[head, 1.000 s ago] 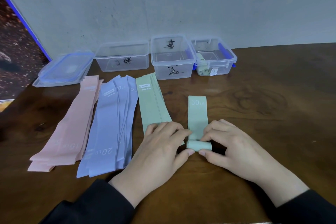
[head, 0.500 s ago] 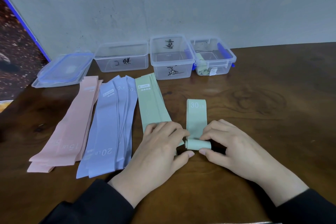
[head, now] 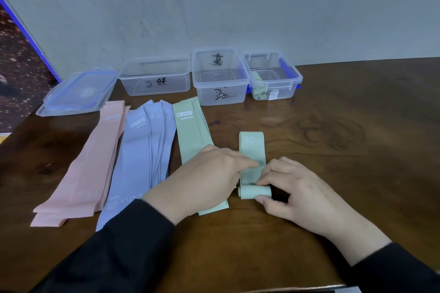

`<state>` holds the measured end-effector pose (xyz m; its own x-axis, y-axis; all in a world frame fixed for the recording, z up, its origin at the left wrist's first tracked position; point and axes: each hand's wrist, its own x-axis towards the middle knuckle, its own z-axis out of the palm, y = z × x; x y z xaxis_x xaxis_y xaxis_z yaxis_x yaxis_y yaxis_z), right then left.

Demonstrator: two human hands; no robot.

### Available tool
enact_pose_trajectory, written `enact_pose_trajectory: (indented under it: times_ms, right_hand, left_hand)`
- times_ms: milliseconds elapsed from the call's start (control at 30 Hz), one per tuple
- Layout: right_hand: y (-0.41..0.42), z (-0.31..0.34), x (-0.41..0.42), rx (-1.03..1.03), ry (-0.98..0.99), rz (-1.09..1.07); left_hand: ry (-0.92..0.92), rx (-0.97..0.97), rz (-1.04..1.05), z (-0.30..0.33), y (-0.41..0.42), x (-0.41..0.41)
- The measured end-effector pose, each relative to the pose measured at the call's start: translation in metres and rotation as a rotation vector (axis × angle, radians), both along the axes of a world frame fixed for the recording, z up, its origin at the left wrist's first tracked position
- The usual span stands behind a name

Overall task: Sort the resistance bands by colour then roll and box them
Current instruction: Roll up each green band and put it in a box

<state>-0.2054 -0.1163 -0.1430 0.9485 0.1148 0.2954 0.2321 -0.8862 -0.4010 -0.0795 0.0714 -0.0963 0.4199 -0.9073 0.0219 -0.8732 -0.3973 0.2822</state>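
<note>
A green band marked 30 (head: 252, 150) lies flat on the table, its near end wound into a small roll (head: 253, 192). My right hand (head: 292, 188) pinches that roll between thumb and fingers. My left hand (head: 209, 173) lies over the neighbouring green pile (head: 190, 131), its fingertips pressing the flat part of the band just behind the roll. Left of that pile are the blue bands (head: 142, 154) and the pink bands (head: 90, 164), laid out in separate strips.
Three clear boxes stand along the wall: a left box (head: 154, 76), a taller middle box (head: 220, 76), and a right box (head: 273, 76) holding rolled green bands. A loose lid (head: 78, 91) lies at far left. The brown table stretches to the right.
The roll has grown a little and the flat part of the 30 band is shorter. My left fingers have moved from the roll's end onto the flat band.
</note>
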Motion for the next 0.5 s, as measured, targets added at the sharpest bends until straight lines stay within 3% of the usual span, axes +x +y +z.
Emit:
enact_pose_trajectory:
  times_ms: [100,500]
  right_hand:
    - [0.001,0.001,-0.003,-0.024,-0.025,0.001]
    - [-0.003,-0.003,0.0,0.033,0.003,-0.025]
  left_hand:
    - [0.002,0.03,-0.013,-0.015,-0.001,0.006]
    - [-0.029,-0.226,-0.002,-0.027,0.009,0.0]
